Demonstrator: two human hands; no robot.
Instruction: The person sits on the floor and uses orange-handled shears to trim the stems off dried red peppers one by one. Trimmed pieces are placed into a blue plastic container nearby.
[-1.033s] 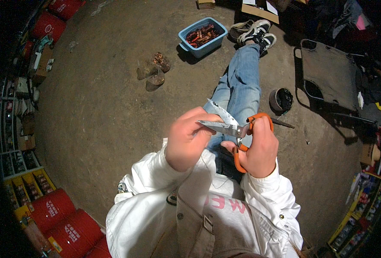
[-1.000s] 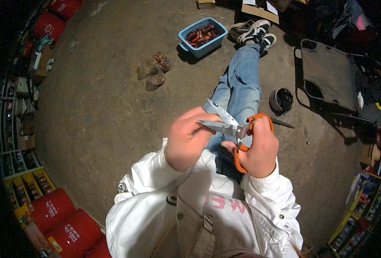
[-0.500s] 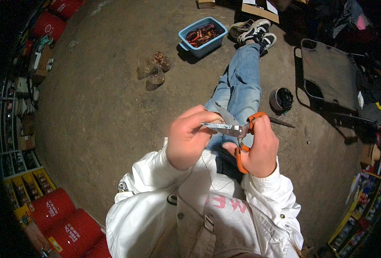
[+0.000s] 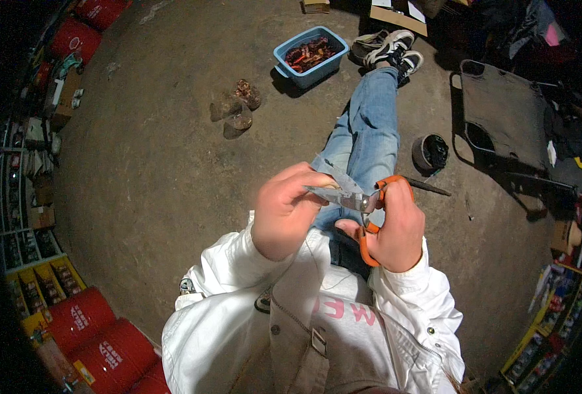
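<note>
My right hand (image 4: pixel 396 230) grips a pair of scissors (image 4: pixel 363 200) by orange loop handles, with the blades spread and pointing left. My left hand (image 4: pixel 284 213) is closed beside the blade tips, its thumb and fingers pinched together. What it pinches, if anything, is hidden behind the fingers and blades. Below it, a thin dark strand (image 4: pixel 317 266) hangs in front of my shirt. A dark tapered rod (image 4: pixel 429 187) sticks out to the right beyond my right hand; I cannot tell whether the hand holds it.
Ahead stands a blue plastic tub (image 4: pixel 311 59) of reddish-brown pieces. Several brownish lumps (image 4: pixel 238 105) lie on the floor to its left. A small dark-lined bucket (image 4: pixel 430 154) and a folding chair (image 4: pixel 501 111) are at the right. Red drums (image 4: pixel 107 348) stand at lower left.
The scissors have tilted slightly and their blades look a little closer together. Both hands stay almost in the same place.
</note>
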